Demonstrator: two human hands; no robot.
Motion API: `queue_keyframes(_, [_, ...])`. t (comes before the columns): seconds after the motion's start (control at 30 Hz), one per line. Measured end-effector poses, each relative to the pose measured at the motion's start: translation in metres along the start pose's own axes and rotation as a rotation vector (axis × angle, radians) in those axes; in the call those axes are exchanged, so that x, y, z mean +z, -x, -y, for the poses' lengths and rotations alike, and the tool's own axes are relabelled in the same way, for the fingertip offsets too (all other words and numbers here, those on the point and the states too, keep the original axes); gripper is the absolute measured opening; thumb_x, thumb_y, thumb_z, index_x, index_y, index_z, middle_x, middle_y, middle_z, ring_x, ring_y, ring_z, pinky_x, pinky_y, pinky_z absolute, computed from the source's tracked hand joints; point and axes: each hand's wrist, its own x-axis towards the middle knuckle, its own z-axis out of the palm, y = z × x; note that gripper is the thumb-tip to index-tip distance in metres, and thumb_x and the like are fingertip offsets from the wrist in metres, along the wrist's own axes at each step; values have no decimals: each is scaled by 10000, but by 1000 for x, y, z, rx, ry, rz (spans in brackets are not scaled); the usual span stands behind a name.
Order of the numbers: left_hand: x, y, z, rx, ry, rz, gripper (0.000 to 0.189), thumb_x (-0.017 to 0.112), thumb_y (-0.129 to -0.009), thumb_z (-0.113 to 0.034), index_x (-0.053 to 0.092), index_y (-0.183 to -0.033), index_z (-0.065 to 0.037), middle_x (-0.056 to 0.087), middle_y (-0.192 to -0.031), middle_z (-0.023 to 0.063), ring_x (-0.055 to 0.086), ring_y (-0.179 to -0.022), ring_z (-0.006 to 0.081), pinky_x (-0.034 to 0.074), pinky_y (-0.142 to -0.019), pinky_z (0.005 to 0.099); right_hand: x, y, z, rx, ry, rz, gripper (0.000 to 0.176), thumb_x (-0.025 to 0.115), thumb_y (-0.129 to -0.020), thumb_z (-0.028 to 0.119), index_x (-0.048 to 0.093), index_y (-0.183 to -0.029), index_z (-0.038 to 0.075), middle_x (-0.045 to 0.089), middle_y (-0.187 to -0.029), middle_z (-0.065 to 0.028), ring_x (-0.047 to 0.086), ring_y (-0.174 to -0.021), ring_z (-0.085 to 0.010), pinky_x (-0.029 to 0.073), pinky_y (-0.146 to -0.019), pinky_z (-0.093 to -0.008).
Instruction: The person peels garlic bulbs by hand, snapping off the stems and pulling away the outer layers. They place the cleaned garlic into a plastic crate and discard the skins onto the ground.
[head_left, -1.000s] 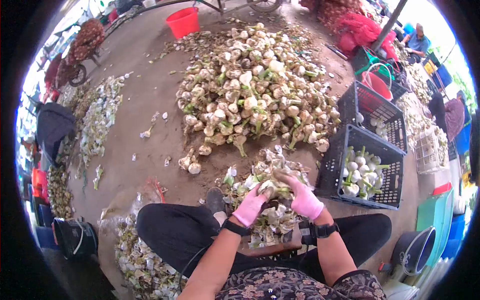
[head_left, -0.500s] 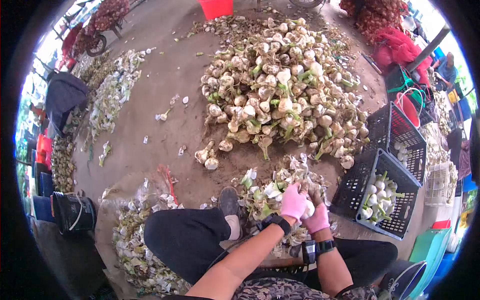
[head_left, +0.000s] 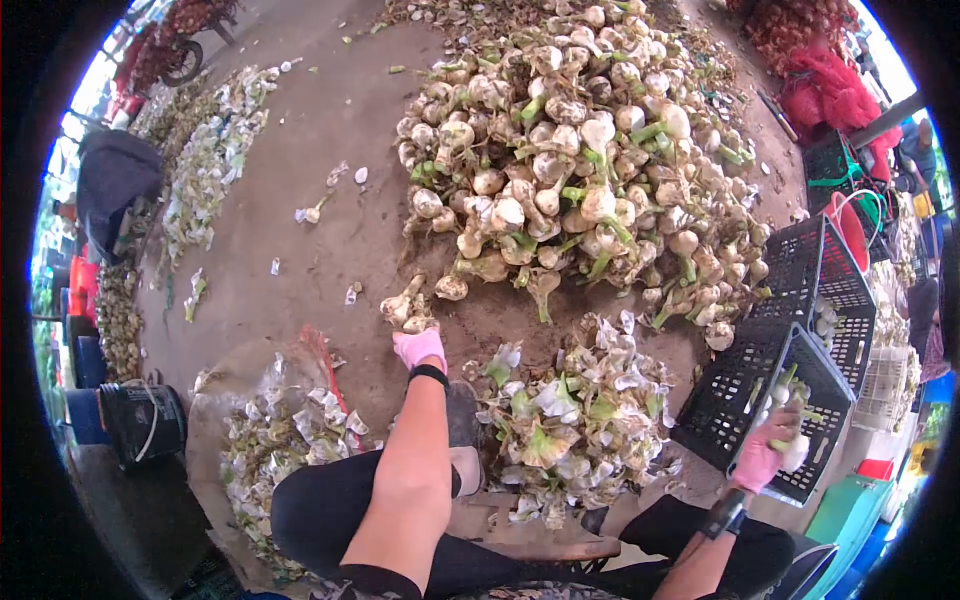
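Note:
My left hand [head_left: 419, 346], in a pink glove, reaches forward and closes on a dirty garlic bulb [head_left: 408, 305] lying apart from the big heap of unpeeled garlic [head_left: 580, 170]. My right hand [head_left: 765, 450], also pink-gloved, holds a clean white garlic bulb [head_left: 795, 452] over the near black plastic crate [head_left: 745, 390], which has several peeled bulbs inside. Between my legs lies a pile of garlic skins and stalks [head_left: 575, 420].
A second black crate [head_left: 825, 270] stands behind the first. More husk piles lie at the left [head_left: 270, 440] and far left [head_left: 205, 170]. A black bucket [head_left: 140, 420] sits at the left edge. Red sacks [head_left: 835, 100] and another person are at the far right.
Both hands left the bulb over the husk pile. The left reached forward to the stray bulb; the right swung out to the crate with the cleaned bulb. The camera tilted forward.

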Motion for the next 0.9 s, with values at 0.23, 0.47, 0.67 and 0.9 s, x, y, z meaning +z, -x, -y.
queue_keyframes(0.23, [-1, 20, -1, -21, 282, 87, 684, 814, -601, -86, 421, -1146, 43, 588, -1057, 184, 593, -893, 246, 484, -809, 347, -36, 2, -12, 19, 44, -328, 319, 615, -821, 27, 577, -1135, -15, 619, -1092, -65, 607, -973, -160, 510, -837, -255])
queue_keyframes(0.47, [-12, 169, -13, 332, 350, 674, 667, 765, -583, -1, 429, -1157, 52, 577, -1052, 170, 561, -950, 237, 431, -902, 303, -116, 8, -101, 236, 2106, -378, 250, 636, -847, 59, 614, -1092, 15, 642, -1015, -51, 590, -922, -118, 498, -783, -257])
queue_keyframes(0.67, [-82, 283, -45, 774, 282, 819, 627, 774, -580, -45, 485, -1130, 39, 622, -986, 165, 610, -917, 253, 472, -838, 328, -108, 15, -119, -4, 1933, -136, 386, 626, -875, 132, 517, -1217, -8, 580, -1162, -93, 531, -1075, -161, 409, -939, -283])
queue_keyframes(0.9, [-111, 316, -30, 1037, 378, 752, 614, 774, -571, -42, 514, -1125, 11, 610, -1028, 132, 597, -952, 241, 454, -881, 322, -77, 33, -125, -27, 1846, -138, 339, 651, -864, 146, 567, -1153, -13, 626, -1066, -56, 580, -953, -122, 470, -843, -272])
